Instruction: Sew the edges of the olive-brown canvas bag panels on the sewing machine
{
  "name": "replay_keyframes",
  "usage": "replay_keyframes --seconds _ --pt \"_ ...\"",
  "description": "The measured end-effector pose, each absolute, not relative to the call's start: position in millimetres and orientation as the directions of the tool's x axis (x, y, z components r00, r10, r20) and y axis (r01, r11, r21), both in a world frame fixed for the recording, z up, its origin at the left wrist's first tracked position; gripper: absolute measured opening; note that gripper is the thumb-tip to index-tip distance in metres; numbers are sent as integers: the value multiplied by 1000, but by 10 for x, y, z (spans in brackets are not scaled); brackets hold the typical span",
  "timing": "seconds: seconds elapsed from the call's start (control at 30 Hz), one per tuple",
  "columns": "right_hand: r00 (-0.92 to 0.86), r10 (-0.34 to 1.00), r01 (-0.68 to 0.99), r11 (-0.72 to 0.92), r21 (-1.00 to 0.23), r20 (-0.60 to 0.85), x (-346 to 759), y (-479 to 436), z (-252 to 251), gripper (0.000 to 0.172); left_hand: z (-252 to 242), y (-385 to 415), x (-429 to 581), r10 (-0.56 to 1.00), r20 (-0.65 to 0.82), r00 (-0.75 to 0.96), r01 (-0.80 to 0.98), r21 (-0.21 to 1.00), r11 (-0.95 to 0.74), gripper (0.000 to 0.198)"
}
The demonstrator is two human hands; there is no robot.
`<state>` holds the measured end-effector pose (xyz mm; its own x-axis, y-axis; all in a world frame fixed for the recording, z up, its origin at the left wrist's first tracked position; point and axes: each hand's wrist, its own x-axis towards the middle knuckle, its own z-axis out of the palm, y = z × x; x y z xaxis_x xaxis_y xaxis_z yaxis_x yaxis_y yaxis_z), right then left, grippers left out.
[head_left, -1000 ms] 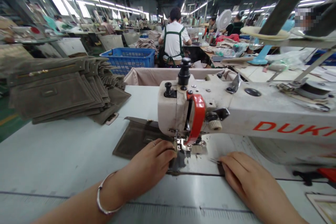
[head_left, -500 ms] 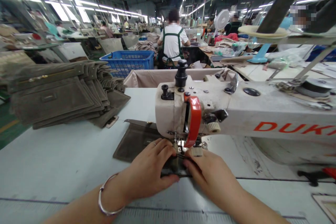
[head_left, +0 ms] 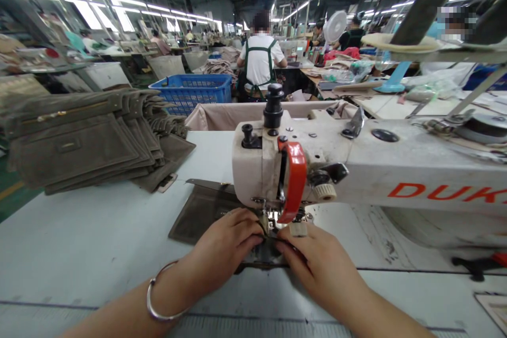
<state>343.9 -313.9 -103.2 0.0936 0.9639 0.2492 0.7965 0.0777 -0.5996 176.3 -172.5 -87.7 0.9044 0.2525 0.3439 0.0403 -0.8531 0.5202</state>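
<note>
Left hand (head_left: 224, 248) and right hand (head_left: 319, 269) press inward, fingers curled, on a limp olive suede panel (head_left: 202, 216) under the presser foot (head_left: 271, 220); any true pinch is hard to tell. It looks soft, best held flat near its edge.

The sewing machine head (head_left: 257, 169) blocks the hands (head_left: 222, 251) (head_left: 317, 272) going forward; room opens leftward along the table (head_left: 91, 232).

Landmark: sewing machine (head_left: 293, 169)
Left of it: stacked bag panels (head_left: 79, 142) on the table (head_left: 99, 232)
Behind it: lined bin (head_left: 233, 116), then plastic crate (head_left: 190, 90) to the left, seated worker (head_left: 259, 58) beyond
Under it: bag panel (head_left: 202, 216)
Before it: left hand (head_left: 224, 251) and right hand (head_left: 317, 269), side by side, touching that panel
</note>
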Motion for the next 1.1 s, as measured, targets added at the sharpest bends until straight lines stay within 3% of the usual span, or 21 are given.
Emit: replay_keyframes --seconds 0.2,0.4,0.53,0.67,0.73,0.87,0.97,1.1 --pt "66 953 822 116 -558 295 3441 -3154 -1023 15 -861 -1732 1764 234 332 914 47 485 -873 16" --pt "-11 920 883 193 -429 391 3433 -3157 -1002 15 -862 -1744 1766 187 325 927 33 426 -904 16" --pt "-6 926 788 237 -569 377 3430 -3132 -994 15 -884 -1719 1756 213 343 915 31 466 -884 15" --pt "67 958 738 141 -660 280 3542 -3196 -972 14 -905 -1707 1722 205 361 910 13 469 -883 11" --pt "146 959 797 32 -603 244 3658 -3282 -952 16 -904 -1726 1693 191 364 912 -6 477 -879 6" --pt "221 941 926 -121 -357 255 3796 -3450 -905 11 -895 -1799 1651 228 375 899 16 491 -871 7" --pt "63 957 938 40 -344 283 3661 -3474 -886 15 -897 -1842 1643 125 402 907 -31 361 -932 13" --pt "-157 948 884 260 -388 279 3405 -3387 -930 26 -907 -1861 1628 10 302 953 -72 258 -964 15"
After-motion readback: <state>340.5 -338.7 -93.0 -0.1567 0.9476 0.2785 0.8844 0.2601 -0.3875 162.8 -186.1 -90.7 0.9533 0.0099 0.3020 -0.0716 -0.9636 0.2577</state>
